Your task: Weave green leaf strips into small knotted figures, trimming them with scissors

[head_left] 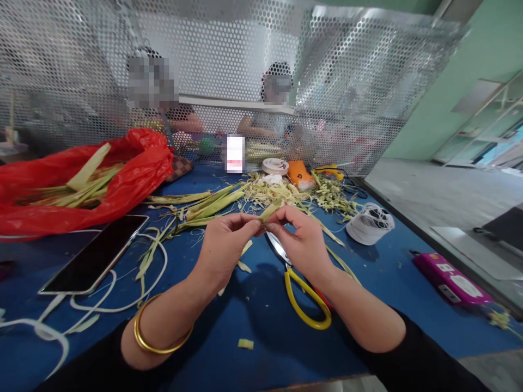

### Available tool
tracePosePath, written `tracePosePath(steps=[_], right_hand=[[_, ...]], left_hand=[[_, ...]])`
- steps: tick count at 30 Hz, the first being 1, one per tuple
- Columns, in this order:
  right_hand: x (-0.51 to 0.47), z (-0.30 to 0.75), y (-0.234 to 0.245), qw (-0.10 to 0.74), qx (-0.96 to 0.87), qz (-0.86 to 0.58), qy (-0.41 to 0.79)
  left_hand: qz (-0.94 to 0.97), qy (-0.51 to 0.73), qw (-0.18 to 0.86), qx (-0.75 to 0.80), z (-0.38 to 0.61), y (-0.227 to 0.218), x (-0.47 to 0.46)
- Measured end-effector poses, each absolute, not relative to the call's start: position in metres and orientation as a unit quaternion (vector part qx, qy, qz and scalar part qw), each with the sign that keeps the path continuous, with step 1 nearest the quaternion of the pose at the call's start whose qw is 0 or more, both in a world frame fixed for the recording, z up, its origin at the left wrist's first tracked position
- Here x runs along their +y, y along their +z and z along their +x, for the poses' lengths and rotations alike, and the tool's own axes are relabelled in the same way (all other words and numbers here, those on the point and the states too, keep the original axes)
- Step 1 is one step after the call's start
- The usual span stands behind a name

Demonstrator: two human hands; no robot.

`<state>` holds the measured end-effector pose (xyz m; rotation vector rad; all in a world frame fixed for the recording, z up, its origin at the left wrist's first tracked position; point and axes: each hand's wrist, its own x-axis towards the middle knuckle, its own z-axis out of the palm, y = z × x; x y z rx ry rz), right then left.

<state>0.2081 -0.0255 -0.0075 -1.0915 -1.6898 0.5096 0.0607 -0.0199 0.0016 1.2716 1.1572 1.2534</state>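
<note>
In the middle above the blue table (253,310), the left hand (226,239) and the right hand (302,239) meet almost at the fingertips, and both pinch one green leaf strip (271,210) between thumb and index finger. The long axis of this strip goes from the fingertips away from the person, slanting a little to the right; its free end points toward the husk pile (273,190) beyond the hands. Just under the right hand lie the yellow-handled scissors (289,284). Between the forearms there is open room, with a small scrap (245,344) near the front edge. On the left of the left hand, a phone (96,255) and a red bag (147,158) narrow the space. Right of the right hand stands a string roll (368,231), then a purple packet (451,277) near the right edge. Farthest, perforated metal sheeting (229,49) bounds the table.
</note>
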Motion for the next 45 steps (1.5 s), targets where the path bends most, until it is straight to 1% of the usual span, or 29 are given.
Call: tracePosePath(steps=[5, 9, 12, 19, 21, 28, 31, 35, 38, 41, 45], right_hand=[[-0.0265, 0.2051, -0.0052, 0.536, -0.649, -0.468, 0.268], [-0.0239, 0.2039, -0.0055, 0.555, -0.601, -0.453, 0.353], [-0.0223, 0.2046, -0.0054, 0.55, -0.585, -0.437, 0.406], [-0.0215, 0.2076, -0.0044, 0.539, -0.596, -0.463, 0.374], [-0.0212, 0.2072, -0.0044, 0.537, -0.594, -0.467, 0.375], [-0.0194, 0.2054, -0.0054, 0.536, -0.585, -0.468, 0.388], [-0.0185, 0.2059, -0.0084, 0.551, -0.583, -0.447, 0.396], [-0.019, 0.2071, -0.0127, 0.572, -0.609, -0.418, 0.356], [-0.0209, 0.2075, -0.0124, 0.571, -0.66, -0.4, 0.28], [-0.0221, 0.2075, -0.0098, 0.55, -0.71, -0.387, 0.208], [-0.0224, 0.2077, -0.0087, 0.541, -0.726, -0.393, 0.16]], left_hand=[[0.56, 0.515, 0.452, 0.465, 0.0608, 0.0055, -0.0213], [0.604, 0.511, 0.413, 0.452, 0.0596, 0.0051, -0.0216], [0.629, 0.502, 0.393, 0.445, 0.0579, 0.0041, -0.0219], [0.659, 0.474, 0.352, 0.466, 0.0578, 0.0032, -0.022], [0.645, 0.477, 0.365, 0.473, 0.0592, 0.0035, -0.0221], [0.573, 0.48, 0.478, 0.461, 0.0614, 0.007, -0.0223], [0.524, 0.489, 0.527, 0.457, 0.0606, 0.0054, -0.0195], [0.452, 0.496, 0.595, 0.442, 0.06, 0.0018, -0.0162], [0.445, 0.498, 0.603, 0.437, 0.0598, 0.0005, -0.0162], [0.456, 0.497, 0.599, 0.431, 0.0595, 0.0007, -0.0172], [0.447, 0.489, 0.61, 0.433, 0.0596, 0.0015, -0.0178]])
